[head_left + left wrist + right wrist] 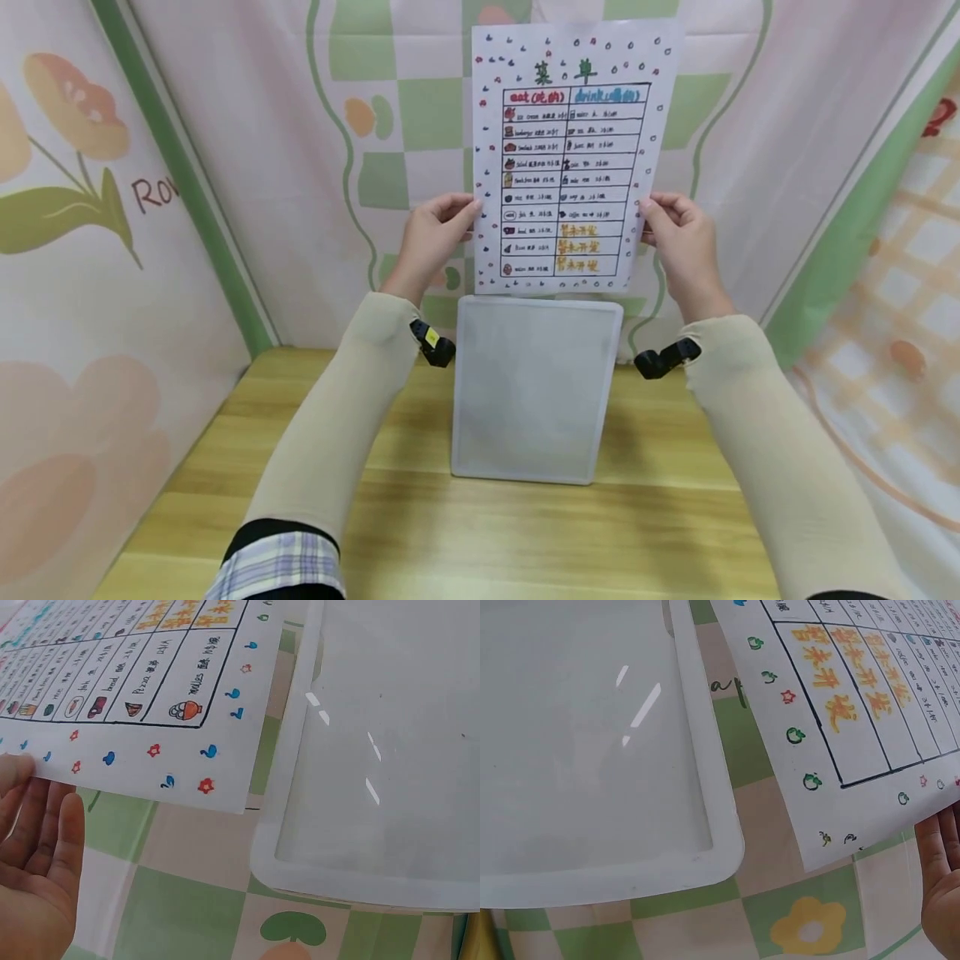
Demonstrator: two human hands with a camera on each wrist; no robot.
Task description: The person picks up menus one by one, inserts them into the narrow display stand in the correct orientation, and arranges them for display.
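You are holding the menu sheet [570, 158] upright in the air between your two hands, against the patterned cloth backdrop [315, 125]. Your left hand [435, 242] pinches the sheet's left edge low down, and your right hand [678, 237] pinches the right edge at about the same height, so the hands stand well apart with the full width of the paper between them. In the left wrist view the fingers [45, 847] of your left hand lie fairly straight behind the paper's edge, with a fingertip just touching the margin. In the right wrist view only the edge of your right hand shows, under the paper's corner, so how its fingers curl there cannot be told.

Just below the sheet's bottom edge, between your forearms, a white board [536, 392] leans back against the cloth with its lower edge on the wooden table [660, 517]. The paper's bottom edge hangs just above the board's top rim and looks slightly apart from it. In both wrist views the board's rounded corners sit near the paper's lower corners.

Outside each hand there is open room to the cloth side walls: the left wall [90, 292] is well beyond your left hand, the right wall [885, 317] well beyond your right. The tabletop nearer to you than the board shows bare wood under your forearms.
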